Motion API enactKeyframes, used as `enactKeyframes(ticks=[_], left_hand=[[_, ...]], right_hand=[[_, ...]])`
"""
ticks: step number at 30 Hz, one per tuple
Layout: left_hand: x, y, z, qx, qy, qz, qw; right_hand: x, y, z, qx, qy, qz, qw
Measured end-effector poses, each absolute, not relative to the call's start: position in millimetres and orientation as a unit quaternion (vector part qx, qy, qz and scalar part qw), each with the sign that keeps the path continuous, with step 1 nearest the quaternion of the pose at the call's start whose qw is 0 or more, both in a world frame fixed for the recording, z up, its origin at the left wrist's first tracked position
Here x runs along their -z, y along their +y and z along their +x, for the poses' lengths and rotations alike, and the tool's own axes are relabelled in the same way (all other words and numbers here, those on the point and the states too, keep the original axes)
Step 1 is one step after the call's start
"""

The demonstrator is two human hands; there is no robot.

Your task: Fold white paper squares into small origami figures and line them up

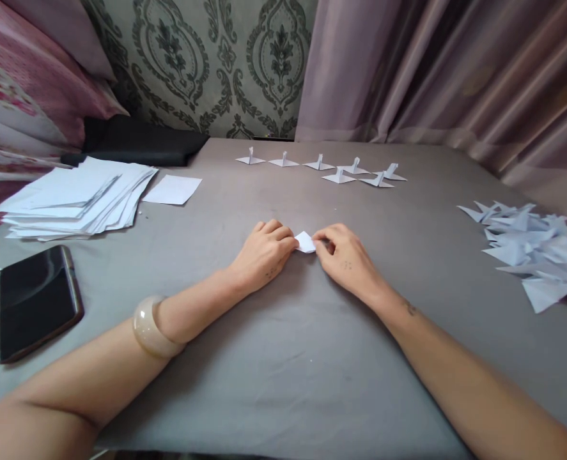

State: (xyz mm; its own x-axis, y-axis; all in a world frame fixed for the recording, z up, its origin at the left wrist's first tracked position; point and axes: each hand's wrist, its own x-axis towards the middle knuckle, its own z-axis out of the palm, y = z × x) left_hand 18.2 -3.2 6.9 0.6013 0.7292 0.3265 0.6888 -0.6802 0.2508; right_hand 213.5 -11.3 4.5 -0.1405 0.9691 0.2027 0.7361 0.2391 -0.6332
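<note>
Between my two hands, low over the grey cloth, is a small folded piece of white paper [305,242], roughly diamond-shaped. My left hand [268,251] grips its left corner with thumb and fingers closed. At the right corner, my right hand [344,259] pinches the paper between thumb and forefinger, the other fingers curled. Some of the fold lies hidden behind the fingertips. Farther back stand several folded paper figures with upright narrow parts and flat pointed wings, one of them a paper figure [319,163] near the middle of the row.
A stack of white paper sheets [77,198] lies at the left, with a single square sheet [172,190] beside it. A phone [38,303] rests nearer me. At the right edge is a heap of folded paper pieces [527,239]. A black folded item [144,142] lies behind the stack.
</note>
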Motion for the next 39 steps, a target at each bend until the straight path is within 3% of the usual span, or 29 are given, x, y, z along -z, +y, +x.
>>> enactKeyframes(ticks=[3,6,17,39], left_hand=[[-8,-5,18,-0.188,0.398,0.897,0.045],[-6,-6,17,-0.211,0.420,0.880,0.074],[-13,-1,21,-0.244,0.534,0.770,0.251],[-13,15,27,-0.189,0.558,0.772,0.238]], right_hand=[[-8,-23,216,-0.110,-0.776,-0.576,0.232],[-12,-29,217,-0.094,-0.787,-0.575,0.202],[-11,-19,215,-0.154,-0.753,-0.600,0.221],[-10,-10,205,-0.192,-0.683,-0.657,0.254]])
